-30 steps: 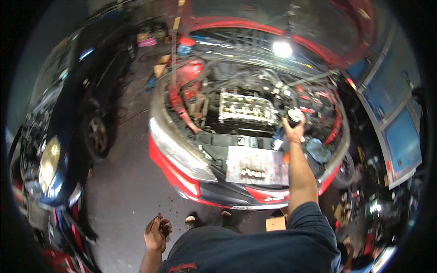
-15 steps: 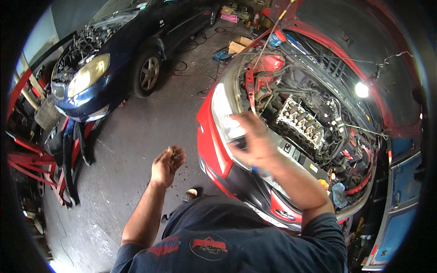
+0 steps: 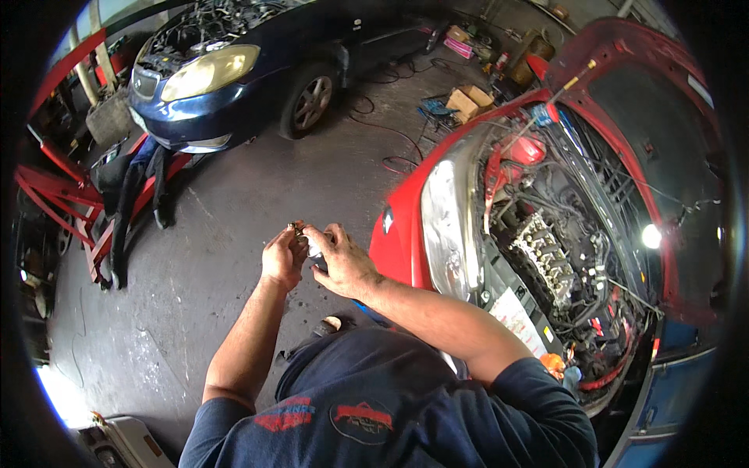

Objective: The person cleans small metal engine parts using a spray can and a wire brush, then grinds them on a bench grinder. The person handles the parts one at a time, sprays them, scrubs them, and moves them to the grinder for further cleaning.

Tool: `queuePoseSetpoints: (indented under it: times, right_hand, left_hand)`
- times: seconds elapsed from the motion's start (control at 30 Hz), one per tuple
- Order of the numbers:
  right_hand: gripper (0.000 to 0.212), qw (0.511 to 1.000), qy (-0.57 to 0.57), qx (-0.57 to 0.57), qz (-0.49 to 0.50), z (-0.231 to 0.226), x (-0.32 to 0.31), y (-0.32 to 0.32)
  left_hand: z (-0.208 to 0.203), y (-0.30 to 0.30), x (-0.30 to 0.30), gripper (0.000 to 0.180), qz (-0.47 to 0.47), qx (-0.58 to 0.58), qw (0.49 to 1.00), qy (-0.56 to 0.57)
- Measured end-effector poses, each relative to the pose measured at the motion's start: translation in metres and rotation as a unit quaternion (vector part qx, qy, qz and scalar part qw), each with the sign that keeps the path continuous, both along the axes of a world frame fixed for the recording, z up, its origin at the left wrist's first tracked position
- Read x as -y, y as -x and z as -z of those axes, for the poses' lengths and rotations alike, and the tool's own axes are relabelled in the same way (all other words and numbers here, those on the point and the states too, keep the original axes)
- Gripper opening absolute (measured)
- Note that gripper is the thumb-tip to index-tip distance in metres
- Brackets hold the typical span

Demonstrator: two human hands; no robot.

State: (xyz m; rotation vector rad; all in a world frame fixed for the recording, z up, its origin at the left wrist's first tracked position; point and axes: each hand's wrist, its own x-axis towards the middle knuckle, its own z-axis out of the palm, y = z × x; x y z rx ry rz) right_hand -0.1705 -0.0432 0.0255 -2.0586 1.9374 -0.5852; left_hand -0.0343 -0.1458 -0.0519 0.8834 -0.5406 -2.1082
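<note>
Our left hand (image 3: pixel 282 257) and right hand (image 3: pixel 342 261) meet in front of our chest, fingers of both pinched on a small dark part (image 3: pixel 299 229), too small to identify. Just right: red car (image 3: pixel 399 234), hood up, engine (image 3: pixel 546 257) exposed. Beyond: blue car (image 3: pixel 234 86).

Daylight fell evenly across the grey floor (image 3: pixel 234 234), while a small work lamp (image 3: pixel 651 235) glared white inside the dim engine bay (image 3: pixel 562 257). Fisheye bending curved the edges, and a black rim framed everything.
</note>
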Motion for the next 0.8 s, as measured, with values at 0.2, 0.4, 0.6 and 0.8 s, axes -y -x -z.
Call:
queuePoseSetpoints:
  times: [0.2, 0.4, 0.6, 0.8]
  right_hand:
    - [0.073, 1.000, -0.001, -0.002, -0.027, 0.005, 0.034, -0.029]
    - [0.073, 0.999, -0.016, -0.015, -0.032, 0.008, 0.057, -0.055]
    - [0.073, 0.998, -0.027, -0.018, -0.053, 0.011, 0.071, -0.068]
    - [0.071, 0.998, 0.031, 0.022, -0.044, 0.010, 0.084, -0.072]
  left_hand:
    - [0.003, -0.033, 0.020, 0.031, -0.038, 0.019, 0.999, -0.017]
    - [0.007, -0.060, 0.037, 0.033, -0.054, 0.023, 0.998, -0.008]
    - [0.013, -0.078, 0.055, 0.032, -0.054, 0.013, 0.998, 0.004]
    - [0.014, -0.084, 0.062, 0.028, -0.046, 0.002, 0.999, 0.003]
